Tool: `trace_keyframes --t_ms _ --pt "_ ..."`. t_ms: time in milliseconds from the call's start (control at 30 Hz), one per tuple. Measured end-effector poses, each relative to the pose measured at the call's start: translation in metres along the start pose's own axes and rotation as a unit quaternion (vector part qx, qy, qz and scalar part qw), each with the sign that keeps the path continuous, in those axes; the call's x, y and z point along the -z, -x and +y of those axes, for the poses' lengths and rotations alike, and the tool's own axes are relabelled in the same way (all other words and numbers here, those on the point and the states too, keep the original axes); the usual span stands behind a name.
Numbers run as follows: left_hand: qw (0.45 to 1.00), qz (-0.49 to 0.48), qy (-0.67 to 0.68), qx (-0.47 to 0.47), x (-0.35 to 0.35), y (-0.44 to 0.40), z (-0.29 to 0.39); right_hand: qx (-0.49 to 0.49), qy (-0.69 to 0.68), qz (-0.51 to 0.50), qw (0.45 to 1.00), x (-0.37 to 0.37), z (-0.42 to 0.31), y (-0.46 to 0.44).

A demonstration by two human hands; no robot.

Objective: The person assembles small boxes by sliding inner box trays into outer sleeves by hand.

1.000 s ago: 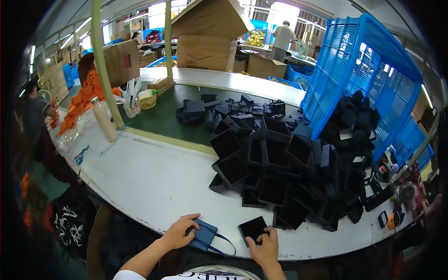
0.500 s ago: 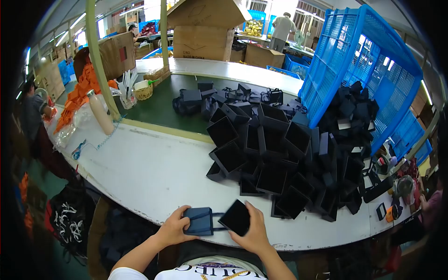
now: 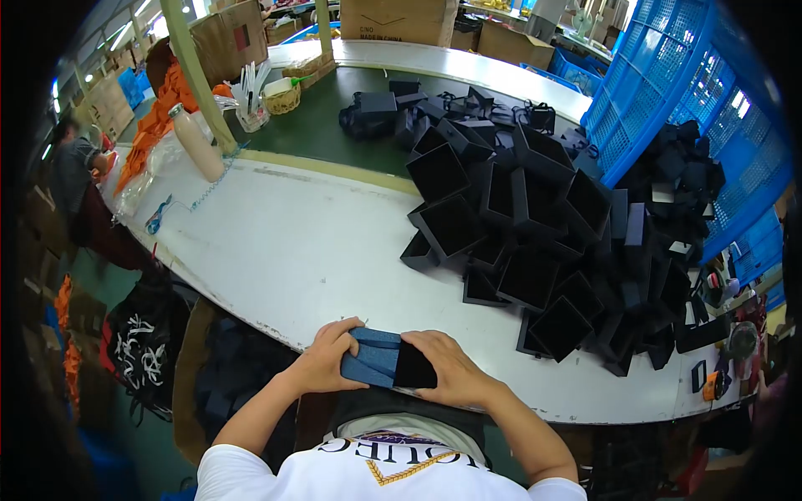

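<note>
At the table's front edge, my left hand (image 3: 329, 362) grips a small blue-grey gift bag (image 3: 369, 357) lying on its side. My right hand (image 3: 451, 371) is closed round a small black box (image 3: 411, 367), its dark face turned up. Box and bag meet end to end between my hands; whether the box's edge is inside the bag's mouth I cannot tell. Right of my hands rises a heap of open black boxes (image 3: 531, 280). Dark little bags with handles (image 3: 376, 107) lie behind the heap on the green mat.
A tilted blue plastic crate (image 3: 639, 92) holding dark items stands at the right. On the left are a bottle (image 3: 195, 144), blue scissors (image 3: 157, 215), orange cloth (image 3: 167, 117) and a small basket (image 3: 281, 97). Below the edge, a carton (image 3: 190, 384) contains dark pieces. Another person (image 3: 79, 171) stands far left.
My hands have come together, bringing the black box against the gift bag; the bag's handles no longer show between them. The head view has tilted down.
</note>
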State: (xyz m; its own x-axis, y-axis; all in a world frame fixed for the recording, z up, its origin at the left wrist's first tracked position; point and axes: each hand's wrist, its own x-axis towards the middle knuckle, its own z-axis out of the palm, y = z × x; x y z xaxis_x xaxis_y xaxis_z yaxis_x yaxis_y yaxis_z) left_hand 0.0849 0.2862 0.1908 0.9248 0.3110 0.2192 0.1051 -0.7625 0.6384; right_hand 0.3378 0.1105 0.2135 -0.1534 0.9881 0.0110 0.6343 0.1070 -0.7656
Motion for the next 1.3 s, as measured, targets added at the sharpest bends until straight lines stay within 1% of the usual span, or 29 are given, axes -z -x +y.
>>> trace_keyframes --t_ms 67,100,167,200,233,300,333,400,467,500,533,600,667,700,733,800,867,900,933,1000,1033,1100,1133,1167,1200,1267,1300 --pt "1.0 -0.01 0.014 0.008 -0.01 -0.001 0.0 0.003 -0.008 0.008 1.0 -0.002 0.004 0.0" --pt "1.0 0.004 0.031 -0.003 -0.02 0.0 0.0 0.005 -0.012 0.01 1.0 -0.004 0.007 0.0" --pt "0.997 0.037 0.062 -0.026 -0.046 -0.001 -0.002 0.048 -0.016 0.131 0.99 -0.041 0.008 -0.015" --pt "0.997 0.03 0.06 -0.034 -0.058 -0.005 0.002 0.07 -0.019 0.189 0.979 -0.06 0.006 -0.025" --pt "0.996 0.053 0.07 -0.021 -0.063 -0.006 0.007 0.066 0.016 0.198 0.978 -0.068 0.002 -0.034" --pt "0.994 0.091 0.062 0.005 -0.06 -0.007 0.008 0.063 -0.081 0.242 0.965 -0.074 0.006 -0.052" --pt "0.993 0.102 0.047 0.028 -0.055 0.001 0.012 0.058 -0.135 0.26 0.954 -0.077 0.002 -0.057" --pt "0.988 0.138 0.01 0.073 -0.039 0.017 0.02 0.087 -0.167 0.215 0.958 -0.074 -0.01 -0.063" --pt "0.974 0.189 -0.03 0.12 -0.019 0.053 0.032 0.116 -0.194 0.167 0.96 -0.066 -0.025 -0.064" --pt "0.959 0.228 -0.028 0.164 -0.012 0.077 0.031 0.108 -0.181 0.165 0.963 -0.055 -0.03 -0.059" --pt "0.941 0.266 -0.026 0.206 -0.003 0.105 0.029 0.095 -0.133 0.183 0.969 -0.049 -0.022 -0.055" --pt "0.902 0.252 -0.116 0.331 0.006 0.164 0.027 0.072 -0.034 0.216 0.973 -0.039 -0.001 -0.043" --pt "0.853 0.223 -0.202 0.427 0.012 0.182 0.025 0.035 0.01 0.231 0.972 -0.036 0.021 -0.035" --pt "0.842 0.21 -0.19 0.459 0.021 0.179 0.017 0.016 0.033 0.237 0.971 -0.037 0.027 -0.033" --pt "0.852 0.239 -0.212 0.416 0.039 0.152 0.015 0.016 0.046 0.234 0.971 -0.039 0.03 -0.033" --pt "0.887 0.281 -0.211 0.301 0.068 0.09 -0.011 0.017 0.075 0.227 0.971 -0.039 0.034 -0.034" --pt "0.931 0.292 -0.08 0.204 0.09 0.008 -0.049 0.005 0.101 0.217 0.971 -0.041 0.032 -0.037" --pt "0.938 0.301 -0.11 0.133 0.095 -0.041 -0.073 -0.006 0.107 0.21 0.972 -0.04 0.03 -0.038" --pt "0.945 0.301 -0.081 0.103 0.101 -0.093 -0.09 -0.018 0.114 0.205 0.972 -0.04 0.029 -0.039" --pt "0.944 0.305 0.0 0.127 0.105 -0.192 -0.147 -0.03 0.116 0.207 0.971 -0.04 0.03 -0.04" --pt "0.932 0.322 0.039 0.163 0.107 -0.243 -0.176 -0.037 0.116 0.208 0.971 -0.041 0.031 -0.041" --pt "0.914 0.35 0.028 0.202 0.12 -0.331 -0.234 -0.052 0.113 0.212 0.969 -0.038 0.028 -0.044" --pt "0.904 0.388 -0.058 0.169 0.122 -0.366 -0.268 -0.061 0.107 0.209 0.97 -0.037 0.028 -0.047" --pt "0.885 0.415 -0.123 0.174 0.127 -0.393 -0.279 -0.073 0.102 0.205 0.971 -0.036 0.028 -0.047" --pt "0.87 0.437 -0.017 0.225 0.13 -0.42 -0.292 -0.083 0.096 0.2 0.972 -0.035 0.028 -0.047" --pt "0.871 0.357 0.134 0.308 0.135 -0.442 -0.308 -0.093 0.097 0.198 0.971 -0.032 0.028 -0.047" --pt "0.888 0.336 0.09 0.302 0.124 -0.453 -0.343 -0.1 0.095 0.197 0.971 -0.03 0.027 -0.046"
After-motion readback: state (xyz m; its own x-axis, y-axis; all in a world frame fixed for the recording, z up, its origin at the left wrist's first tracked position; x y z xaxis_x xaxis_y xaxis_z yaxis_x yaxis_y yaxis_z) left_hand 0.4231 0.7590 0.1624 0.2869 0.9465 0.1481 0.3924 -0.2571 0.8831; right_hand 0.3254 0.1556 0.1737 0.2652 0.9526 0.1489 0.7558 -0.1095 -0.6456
